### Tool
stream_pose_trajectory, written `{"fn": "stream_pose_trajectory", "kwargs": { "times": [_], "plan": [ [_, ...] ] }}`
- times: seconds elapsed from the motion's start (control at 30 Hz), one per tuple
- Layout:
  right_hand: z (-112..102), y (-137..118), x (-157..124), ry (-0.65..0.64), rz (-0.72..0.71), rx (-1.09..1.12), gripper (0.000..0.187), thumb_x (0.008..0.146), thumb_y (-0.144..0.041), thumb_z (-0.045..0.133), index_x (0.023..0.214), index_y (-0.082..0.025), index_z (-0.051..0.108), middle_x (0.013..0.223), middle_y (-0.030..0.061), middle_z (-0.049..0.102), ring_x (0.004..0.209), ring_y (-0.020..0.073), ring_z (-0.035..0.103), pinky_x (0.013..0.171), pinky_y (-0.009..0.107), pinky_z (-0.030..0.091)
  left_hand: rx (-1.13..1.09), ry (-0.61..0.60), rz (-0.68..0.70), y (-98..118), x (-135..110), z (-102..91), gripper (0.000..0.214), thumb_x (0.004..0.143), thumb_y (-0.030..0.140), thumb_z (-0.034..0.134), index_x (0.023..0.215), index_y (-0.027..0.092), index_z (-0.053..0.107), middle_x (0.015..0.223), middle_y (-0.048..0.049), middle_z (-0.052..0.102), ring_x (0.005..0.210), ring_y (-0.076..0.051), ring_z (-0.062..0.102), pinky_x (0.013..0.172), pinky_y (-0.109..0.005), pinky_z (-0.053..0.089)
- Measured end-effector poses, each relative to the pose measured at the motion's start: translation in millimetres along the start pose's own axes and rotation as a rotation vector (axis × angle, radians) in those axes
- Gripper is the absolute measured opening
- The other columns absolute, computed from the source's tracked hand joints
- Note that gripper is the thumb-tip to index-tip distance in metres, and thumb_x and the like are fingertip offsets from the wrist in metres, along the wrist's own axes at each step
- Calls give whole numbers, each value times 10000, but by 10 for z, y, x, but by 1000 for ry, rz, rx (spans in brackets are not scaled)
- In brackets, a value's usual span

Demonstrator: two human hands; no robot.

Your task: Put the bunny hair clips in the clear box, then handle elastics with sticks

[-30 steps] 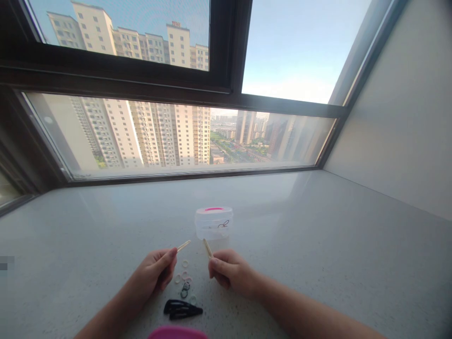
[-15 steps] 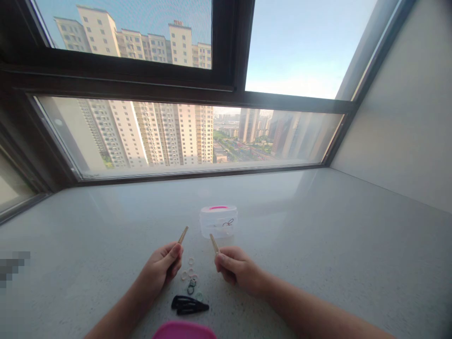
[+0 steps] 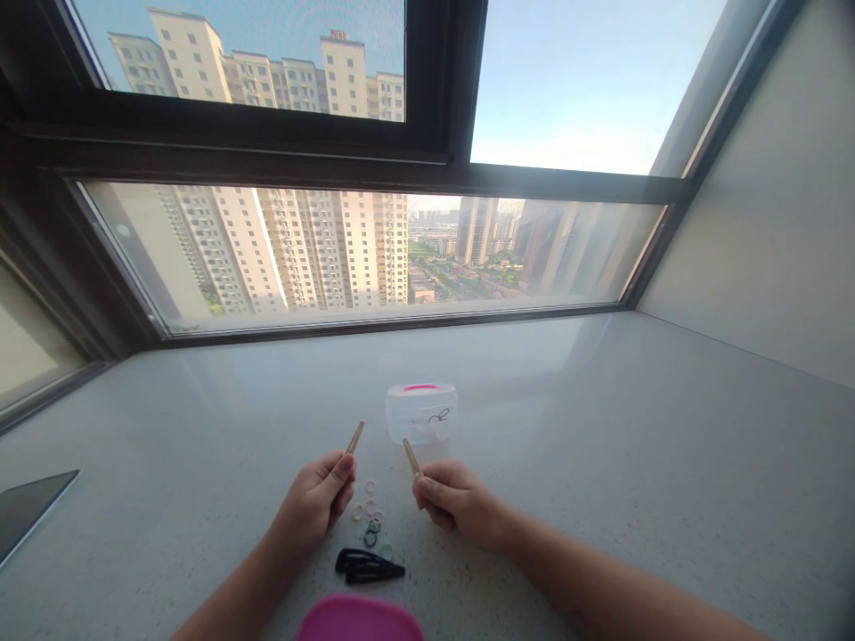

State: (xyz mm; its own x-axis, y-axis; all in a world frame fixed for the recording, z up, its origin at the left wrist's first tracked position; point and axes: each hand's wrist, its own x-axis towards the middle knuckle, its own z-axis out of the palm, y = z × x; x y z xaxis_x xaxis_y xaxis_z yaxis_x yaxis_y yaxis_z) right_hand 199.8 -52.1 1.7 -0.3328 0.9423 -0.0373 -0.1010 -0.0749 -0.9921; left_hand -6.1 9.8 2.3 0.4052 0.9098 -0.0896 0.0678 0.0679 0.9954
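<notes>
My left hand (image 3: 317,496) is closed on a slim, tapered gold-tan hair clip (image 3: 356,437), its narrow end pointing up and away. A similar hair clip (image 3: 411,458) sticks out of my closed right hand (image 3: 458,500), tilted slightly left. Between and below the hands lie several small pale hair ties (image 3: 370,507) and dark green ones (image 3: 372,532). Nearer to me are black snap hair clips (image 3: 370,566), lying together. Beyond my hands stands a clear plastic box (image 3: 422,418) with a pink handle and a dark looped strand showing on it.
At the bottom edge is part of a pink rounded object (image 3: 361,620). A dark flat device (image 3: 33,509) lies at the far left. The speckled pale sill (image 3: 601,427) runs to a dark-framed window (image 3: 374,334), with a wall (image 3: 768,223) on the right.
The view has shifted a little, so everything appears slightly further right and higher. Both hands keep their grip on the hair clips, and the objects on the sill stay in place.
</notes>
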Motion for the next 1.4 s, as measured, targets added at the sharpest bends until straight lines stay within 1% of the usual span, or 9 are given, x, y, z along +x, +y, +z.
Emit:
{"fn": "stream_pose_trajectory", "kwargs": {
  "times": [0.2,0.6,0.87,1.07,1.23,1.4],
  "plan": [
    [-9,18,6,-2,-12,-26,337,783,-441,483,629,-141,492,390,-72,344,348,49,261,362,193,156,34,17,4,2,-22,8,334,799,457,449,616,179,466,379,88,377,327,-59,268,349,-176,167],
    [-20,14,17,5,9,-7,321,776,-423,490,619,-142,495,384,-68,363,336,51,281,346,188,163,116,85,45,-24,-26,21,342,803,442,444,601,168,481,363,78,432,300,-59,347,329,-160,242],
    [-33,19,31,8,23,1,314,774,-419,486,620,-144,490,389,-65,371,335,52,293,339,185,171,133,77,36,-16,-35,24,333,803,446,436,617,173,476,367,81,444,293,-60,348,325,-161,241],
    [-21,6,22,16,47,-15,320,775,-430,482,619,-150,474,393,-67,367,340,52,293,341,183,168,129,39,37,-21,-23,31,319,799,442,441,626,175,470,376,78,455,297,-60,350,328,-163,234],
    [-24,17,30,6,40,-1,335,770,-442,486,600,-155,455,404,-66,363,346,50,287,344,186,167,125,21,35,-39,-22,24,317,799,440,442,623,177,467,378,78,452,298,-58,338,326,-162,224],
    [-39,42,41,-11,33,5,332,772,-443,487,612,-153,468,409,-67,360,345,51,287,344,187,172,123,12,32,-53,-24,21,327,806,447,429,624,178,467,367,83,432,297,-56,321,321,-158,210]
  ]
}}
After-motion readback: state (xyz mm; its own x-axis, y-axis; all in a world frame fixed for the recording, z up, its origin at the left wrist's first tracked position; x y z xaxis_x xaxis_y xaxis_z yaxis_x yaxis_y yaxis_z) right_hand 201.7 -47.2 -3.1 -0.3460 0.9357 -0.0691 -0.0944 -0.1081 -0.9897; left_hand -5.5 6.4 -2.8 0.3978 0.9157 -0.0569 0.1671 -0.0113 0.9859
